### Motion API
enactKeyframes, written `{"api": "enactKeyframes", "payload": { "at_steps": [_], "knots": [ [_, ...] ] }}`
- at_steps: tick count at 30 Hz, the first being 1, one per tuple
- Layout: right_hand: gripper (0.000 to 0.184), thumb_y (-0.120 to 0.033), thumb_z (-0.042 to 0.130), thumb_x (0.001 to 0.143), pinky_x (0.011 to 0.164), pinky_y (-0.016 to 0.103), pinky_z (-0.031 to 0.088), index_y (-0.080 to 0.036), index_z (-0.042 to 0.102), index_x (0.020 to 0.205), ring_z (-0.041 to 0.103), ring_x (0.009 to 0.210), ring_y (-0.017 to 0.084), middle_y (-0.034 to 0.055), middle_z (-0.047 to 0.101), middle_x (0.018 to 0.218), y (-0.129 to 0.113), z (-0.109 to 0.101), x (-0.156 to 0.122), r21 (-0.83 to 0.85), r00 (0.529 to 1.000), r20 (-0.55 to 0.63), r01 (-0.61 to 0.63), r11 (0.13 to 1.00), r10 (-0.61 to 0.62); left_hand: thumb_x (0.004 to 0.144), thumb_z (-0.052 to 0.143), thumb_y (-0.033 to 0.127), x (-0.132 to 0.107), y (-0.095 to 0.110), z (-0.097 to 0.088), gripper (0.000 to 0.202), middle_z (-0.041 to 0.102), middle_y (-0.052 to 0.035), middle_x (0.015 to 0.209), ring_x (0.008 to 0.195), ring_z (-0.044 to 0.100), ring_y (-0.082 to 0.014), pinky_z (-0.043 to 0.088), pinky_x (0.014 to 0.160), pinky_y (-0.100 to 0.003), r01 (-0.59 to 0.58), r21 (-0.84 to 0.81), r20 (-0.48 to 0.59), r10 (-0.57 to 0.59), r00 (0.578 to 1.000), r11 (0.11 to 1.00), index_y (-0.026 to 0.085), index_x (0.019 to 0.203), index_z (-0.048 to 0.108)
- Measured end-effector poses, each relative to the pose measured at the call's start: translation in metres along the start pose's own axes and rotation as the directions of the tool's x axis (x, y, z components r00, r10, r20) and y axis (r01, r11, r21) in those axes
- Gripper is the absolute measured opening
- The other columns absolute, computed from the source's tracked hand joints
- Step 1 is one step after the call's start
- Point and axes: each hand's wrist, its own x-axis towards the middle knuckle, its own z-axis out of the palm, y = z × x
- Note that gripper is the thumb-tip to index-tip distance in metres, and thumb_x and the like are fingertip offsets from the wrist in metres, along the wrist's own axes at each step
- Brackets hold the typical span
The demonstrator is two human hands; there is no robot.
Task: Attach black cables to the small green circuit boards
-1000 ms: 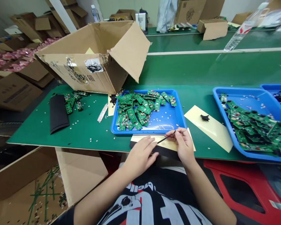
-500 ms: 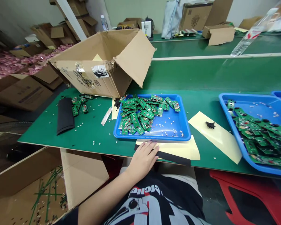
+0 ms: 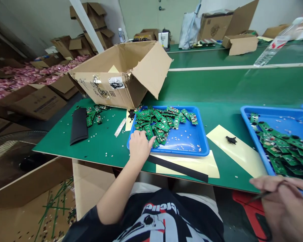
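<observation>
My left hand (image 3: 139,147) reaches over the front left rim of a blue tray (image 3: 178,152), its fingers at the edge of a heap of small green circuit boards (image 3: 163,122). The thumb is spread away from the fingers and lies by one board; no board shows lifted in the hand. At the lower right my right hand (image 3: 289,201) is blurred, with its fingers closed around a thin, dark, pointed tool (image 3: 259,196). The tool's exact kind is hard to make out. A black strip (image 3: 178,167) and cream paper (image 3: 212,166) lie in front of the tray.
A second blue tray (image 3: 248,111) of boards stands at right. Between the trays, a cream sheet (image 3: 217,134) carries a black scrap (image 3: 231,139). A large open carton (image 3: 103,89) stands behind; a black sleeve (image 3: 78,127) and loose boards (image 3: 92,116) lie left. Another carton (image 3: 88,191) sits below.
My left hand has moved from the black strip at the table edge left and up to the boards. My right hand has come into view with the dark tool. The view has shifted slightly.
</observation>
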Motion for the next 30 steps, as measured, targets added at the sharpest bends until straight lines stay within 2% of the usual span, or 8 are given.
{"api": "enactKeyframes", "payload": {
  "at_steps": [4, 10, 15, 19, 23, 27, 29, 30],
  "knots": [
    [0.019, -0.025, 0.072, 0.071, 0.071, 0.054, 0.047, -0.034, 0.066, 0.086, 0.059, 0.067, 0.025, 0.0064, 0.059, 0.068, -0.007, 0.018, -0.005, -0.002, 0.980, -0.058, -0.193, 0.981, 0.192, 0.081, 0.062, 0.037, 0.012, 0.007, 0.007, 0.029, 0.057, -0.0168, 0.098, 0.097, 0.053, -0.0333, 0.046, 0.076, -0.041, 0.104, 0.064, 0.060, -0.108, 0.992, 0.993, 0.011, 0.093, 0.061],
    [0.019, -0.029, 0.071, 0.075, 0.072, 0.047, 0.053, -0.029, 0.061, 0.091, 0.065, 0.068, 0.023, 0.0035, 0.065, 0.069, 0.005, 0.012, -0.009, -0.095, 0.975, 0.030, -0.218, 0.971, 0.221, 0.079, 0.062, 0.024, 0.013, 0.012, 0.008, 0.028, 0.060, -0.0154, 0.105, 0.104, 0.053, -0.0325, 0.044, 0.082, -0.042, 0.167, -0.009, 0.121, -0.164, 0.979, 0.986, 0.012, 0.104, 0.058],
    [0.053, -0.038, 0.072, 0.073, 0.064, 0.031, 0.058, -0.022, 0.051, 0.120, 0.068, 0.069, 0.019, 0.0009, 0.068, 0.070, 0.021, 0.004, -0.011, -0.177, 0.946, 0.117, -0.280, 0.944, 0.303, 0.075, 0.063, 0.016, 0.019, 0.005, 0.007, 0.035, 0.064, -0.0133, 0.100, 0.098, 0.056, -0.0319, 0.044, 0.084, -0.045, 0.186, -0.173, 0.121, -0.166, 0.979, 0.967, 0.013, 0.109, 0.057],
    [0.031, -0.038, 0.073, 0.071, 0.062, 0.022, 0.058, -0.019, 0.062, 0.092, 0.069, 0.069, 0.017, 0.0043, 0.071, 0.070, 0.028, 0.002, -0.010, -0.239, 0.912, 0.154, -0.338, 0.910, 0.379, 0.073, 0.059, 0.010, 0.025, -0.002, 0.005, 0.028, 0.065, -0.0095, 0.094, 0.098, 0.057, -0.0275, 0.043, 0.090, -0.043, 0.167, -0.369, 0.063, -0.155, 0.986, 0.914, 0.016, 0.100, 0.062],
    [0.018, -0.032, 0.072, 0.074, 0.063, 0.022, 0.058, -0.019, 0.062, 0.080, 0.069, 0.066, 0.016, 0.0033, 0.070, 0.070, 0.031, 0.003, -0.011, -0.156, 0.941, 0.169, -0.270, 0.950, 0.295, 0.072, 0.061, 0.019, 0.028, -0.010, -0.002, 0.013, 0.068, -0.0067, 0.087, 0.086, 0.063, -0.0214, 0.049, 0.082, -0.035, 0.144, -0.615, 0.056, -0.139, 0.989, 0.775, 0.016, 0.083, 0.065],
    [0.004, -0.023, 0.064, 0.081, 0.071, 0.028, 0.059, -0.022, 0.062, 0.085, 0.068, 0.075, 0.016, 0.0025, 0.067, 0.077, 0.031, 0.011, -0.008, -0.026, 0.959, 0.245, -0.137, 0.990, 0.139, 0.074, 0.060, 0.036, 0.024, -0.006, -0.019, 0.025, 0.069, -0.0074, 0.087, 0.078, 0.066, -0.0179, 0.050, 0.064, -0.027, 0.153, -0.793, 0.053, -0.183, 0.982, 0.590, 0.014, 0.086, 0.062],
    [0.005, -0.019, 0.060, 0.084, 0.077, 0.033, 0.058, -0.023, 0.062, 0.087, 0.067, 0.081, 0.017, 0.0023, 0.065, 0.079, 0.028, 0.020, -0.004, 0.025, 0.949, 0.311, -0.061, 0.998, 0.050, 0.076, 0.060, 0.041, 0.019, 0.003, -0.031, 0.028, 0.068, -0.0075, 0.092, 0.078, 0.066, -0.0168, 0.048, 0.057, -0.023, 0.152, -0.869, 0.063, -0.200, 0.978, 0.470, 0.015, 0.088, 0.060],
    [0.007, -0.018, 0.058, 0.085, 0.079, 0.035, 0.057, -0.023, 0.061, 0.088, 0.067, 0.084, 0.018, 0.0025, 0.063, 0.081, 0.025, 0.025, -0.002, 0.044, 0.937, 0.349, -0.027, 0.999, 0.010, 0.074, 0.064, 0.040, 0.015, 0.010, -0.036, 0.028, 0.068, -0.0072, 0.094, 0.077, 0.067, -0.0165, 0.047, 0.056, -0.022, 0.161, -0.922, 0.095, -0.198, 0.976, 0.351, 0.015, 0.086, 0.059]
  ]
}}
